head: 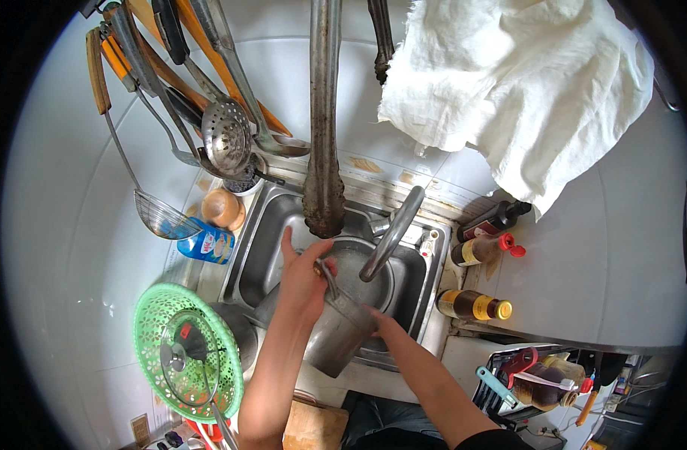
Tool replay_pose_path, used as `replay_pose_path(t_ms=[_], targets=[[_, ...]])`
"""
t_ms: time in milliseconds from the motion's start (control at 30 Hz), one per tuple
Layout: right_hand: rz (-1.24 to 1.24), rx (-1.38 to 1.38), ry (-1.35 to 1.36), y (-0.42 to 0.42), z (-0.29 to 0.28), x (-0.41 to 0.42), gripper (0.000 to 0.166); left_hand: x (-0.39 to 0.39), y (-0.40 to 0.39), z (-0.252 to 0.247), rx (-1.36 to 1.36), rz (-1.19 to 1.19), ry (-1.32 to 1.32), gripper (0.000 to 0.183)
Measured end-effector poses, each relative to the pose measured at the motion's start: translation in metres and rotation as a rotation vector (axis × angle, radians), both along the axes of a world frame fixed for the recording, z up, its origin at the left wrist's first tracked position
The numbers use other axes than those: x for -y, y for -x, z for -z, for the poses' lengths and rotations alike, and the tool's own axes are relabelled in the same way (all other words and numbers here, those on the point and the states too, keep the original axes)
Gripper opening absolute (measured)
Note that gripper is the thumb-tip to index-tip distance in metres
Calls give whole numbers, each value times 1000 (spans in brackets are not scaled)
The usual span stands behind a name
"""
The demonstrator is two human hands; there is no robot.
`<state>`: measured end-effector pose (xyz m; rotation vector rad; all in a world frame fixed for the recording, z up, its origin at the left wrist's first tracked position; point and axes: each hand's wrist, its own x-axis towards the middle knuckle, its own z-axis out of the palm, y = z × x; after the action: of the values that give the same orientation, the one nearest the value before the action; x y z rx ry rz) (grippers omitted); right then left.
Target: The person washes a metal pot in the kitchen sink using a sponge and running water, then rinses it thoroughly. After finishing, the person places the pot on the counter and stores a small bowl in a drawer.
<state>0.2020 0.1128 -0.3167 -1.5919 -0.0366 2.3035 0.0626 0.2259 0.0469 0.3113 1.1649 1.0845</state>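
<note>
A grey metal pot (335,340) is tilted over the front edge of the stainless steel sink (264,247). My left hand (304,278) is at its looped handle (331,279), fingers around the loop and a thumb or finger sticking out. My right hand (381,325) holds the pot's right side near the rim; its fingers are partly hidden. Just beyond, a round metal basin (368,287) sits in the sink beneath the curved faucet (394,233). Whether water is running cannot be made out.
A greasy metal tube (323,129) hangs low over the sink. Ladles and a skimmer (226,135) hang at left, above dish soap (205,241). A green colander (152,337) with a glass lid (188,360) stands front left. Sauce bottles (473,304) line the right; a white cloth (512,84) hangs above.
</note>
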Motion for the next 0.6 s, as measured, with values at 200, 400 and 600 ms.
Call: replay_pose_path(t_ms=[200, 400, 600], targets=[[70, 10, -257, -32, -9, -32, 45, 47, 33, -10, -86, -223, 29, 54], [403, 413, -793, -60, -121, -62, 4, 71, 73, 33, 24, -276, 45, 26], [151, 1513, -1169, -81, -169, -98, 10, 85, 77, 61, 149, -342, 14, 22]])
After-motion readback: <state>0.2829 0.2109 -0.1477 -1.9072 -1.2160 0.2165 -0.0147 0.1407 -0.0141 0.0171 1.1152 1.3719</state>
